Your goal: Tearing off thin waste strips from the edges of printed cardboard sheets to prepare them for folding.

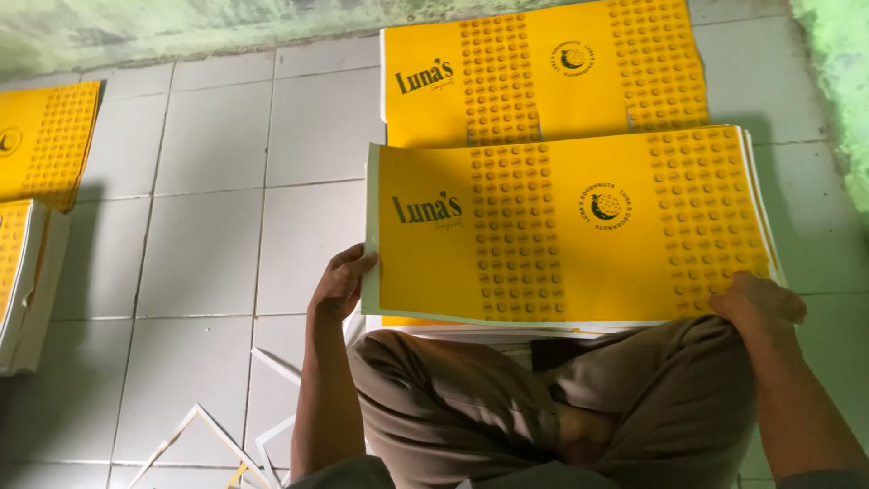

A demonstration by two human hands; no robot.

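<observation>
Yellow sheet stack (561, 231) gripped between left hand (342, 282) and right hand (756, 303) (both clasping edges).

You sit on the floor (208, 244) with your legs (507, 407) crossed. A stack of printed sheets (561, 231) lies just before your legs, and its near edge is above them. Your left hand (342, 282) is at the left near corner of this stack, your right hand (756, 303) at the right near corner. Behind this stack, farther from you, another printed sheet (543, 72) lies on the floor, and the stack partly covers its near edge. Far to your left, a second stack (25, 281) lies on the floor, and behind it one more sheet (45, 136). Paper strips (199, 435) lie on the floor just left of your left arm.
</observation>
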